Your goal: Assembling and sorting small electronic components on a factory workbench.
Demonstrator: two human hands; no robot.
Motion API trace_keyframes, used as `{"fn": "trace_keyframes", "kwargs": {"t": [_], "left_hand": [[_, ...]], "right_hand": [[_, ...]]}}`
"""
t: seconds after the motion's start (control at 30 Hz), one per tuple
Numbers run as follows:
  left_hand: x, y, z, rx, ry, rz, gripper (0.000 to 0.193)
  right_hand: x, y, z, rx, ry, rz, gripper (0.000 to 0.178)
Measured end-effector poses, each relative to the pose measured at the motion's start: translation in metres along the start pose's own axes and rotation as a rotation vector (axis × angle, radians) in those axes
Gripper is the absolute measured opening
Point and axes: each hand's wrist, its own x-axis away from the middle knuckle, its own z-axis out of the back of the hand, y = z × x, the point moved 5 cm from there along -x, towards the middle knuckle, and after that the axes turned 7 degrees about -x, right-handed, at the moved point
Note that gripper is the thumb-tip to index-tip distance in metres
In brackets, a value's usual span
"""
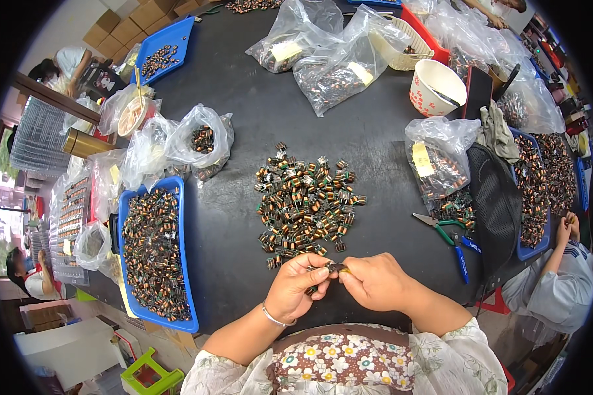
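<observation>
My left hand (291, 289), with a bracelet at the wrist, is closed on a small coil component (311, 289), mostly covered by the fingers. My right hand (381, 283) is closed around a small tool (340, 268) with a dark tip and a yellowish part at the grip. Its kind cannot be made out. The tip meets the left fingertips, so the two hands nearly touch. Just beyond them lies a loose pile of copper-wound coil components (306, 204) on the black table (244, 243).
A blue tray (192, 303) full of coils stands at left, another blue tray (539, 250) at right. Green-handled pliers (441, 227) and blue-handled cutters (462, 260) lie near a black mesh bag (497, 204). Plastic bags (336, 72) and a white bucket (435, 89) stand farther back. A co-worker (553, 283) sits at right.
</observation>
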Motion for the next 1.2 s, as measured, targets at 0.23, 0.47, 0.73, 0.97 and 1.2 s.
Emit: {"fn": "trace_keyframes", "kwargs": {"t": [0.23, 0.47, 0.73, 0.97, 1.2], "left_hand": [[0.005, 0.007, -0.002, -0.017, -0.022, -0.050, 0.012], [0.009, 0.014, -0.012, 0.059, -0.074, -0.002, 0.009], [0.011, 0.012, -0.012, 0.058, -0.118, 0.004, 0.011], [0.011, 0.013, -0.011, 0.038, -0.082, 0.006, 0.012], [0.012, 0.011, -0.011, 0.060, -0.082, 0.024, 0.010]], "right_hand": [[-0.004, -0.003, 0.006, -0.471, -0.134, -0.194, 0.015], [-0.002, -0.015, 0.011, -0.162, -0.025, -0.039, 0.015], [-0.004, -0.004, 0.031, 0.015, 0.261, -0.112, 0.010], [-0.004, -0.016, 0.019, -0.098, 0.145, 0.009, 0.010], [-0.001, -0.020, 0.010, 0.004, 0.095, 0.021, 0.007]]}}
